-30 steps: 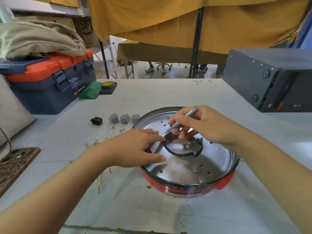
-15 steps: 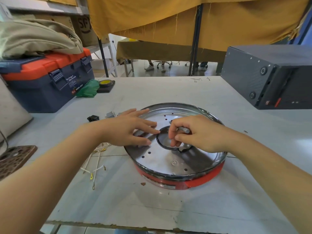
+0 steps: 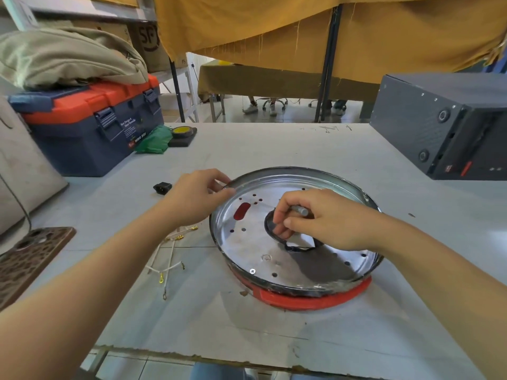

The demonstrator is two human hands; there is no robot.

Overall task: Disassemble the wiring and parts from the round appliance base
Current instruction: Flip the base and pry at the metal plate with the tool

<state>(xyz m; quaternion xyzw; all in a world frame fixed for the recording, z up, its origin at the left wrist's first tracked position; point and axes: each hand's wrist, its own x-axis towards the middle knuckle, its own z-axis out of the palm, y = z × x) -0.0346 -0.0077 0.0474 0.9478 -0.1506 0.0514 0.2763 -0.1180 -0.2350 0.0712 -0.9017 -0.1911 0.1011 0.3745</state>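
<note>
Left hand (image 3: 196, 196) pinches the round appliance base (image 3: 295, 259) rim; right hand (image 3: 315, 218) grips a metal tool (image 3: 300, 210) at the center ring (image 3: 270, 229), apparently prying; next needs steady leverage.

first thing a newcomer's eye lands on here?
The round appliance base, shiny metal over a red rim, at the table's centre. The right hand holds a grey tool over its black-ringed middle hole, and the left hand grips the far-left rim. Next, the orange-lidded toolbox at far left.
</note>
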